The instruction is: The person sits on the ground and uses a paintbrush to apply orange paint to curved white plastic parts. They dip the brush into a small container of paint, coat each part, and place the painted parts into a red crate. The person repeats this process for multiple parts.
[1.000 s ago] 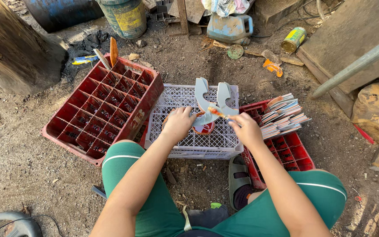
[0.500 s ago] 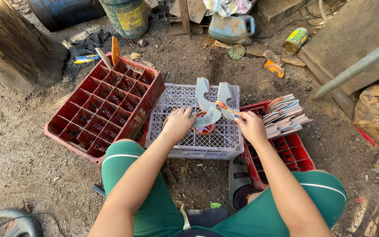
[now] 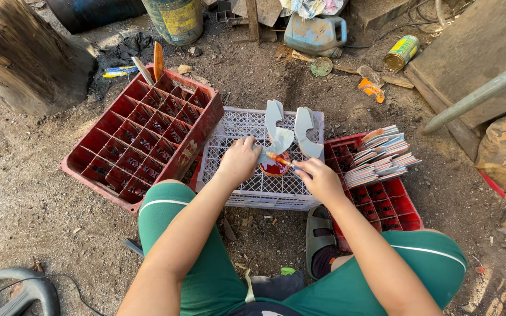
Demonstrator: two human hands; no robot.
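Observation:
My left hand (image 3: 240, 161) presses down on a pale grey curved cut-out piece (image 3: 279, 138) that lies on an upturned white plastic crate (image 3: 235, 134). My right hand (image 3: 318, 178) grips a small orange-handled brush (image 3: 280, 159), its tip over a small red pot (image 3: 274, 167) on the crate. A second grey curved piece (image 3: 306, 130) lies just right of the first, untouched.
A red compartment crate (image 3: 142, 137) leans at the left with two tools sticking up in its far corner. Another red crate (image 3: 382, 196) at the right carries a stack of flat pieces (image 3: 385, 153). A tree stump, buckets, a jug and a can lie behind on dirt ground.
My right hand has drawn the brush down and left from the grey pieces toward the red pot. My left hand has stayed on the piece.

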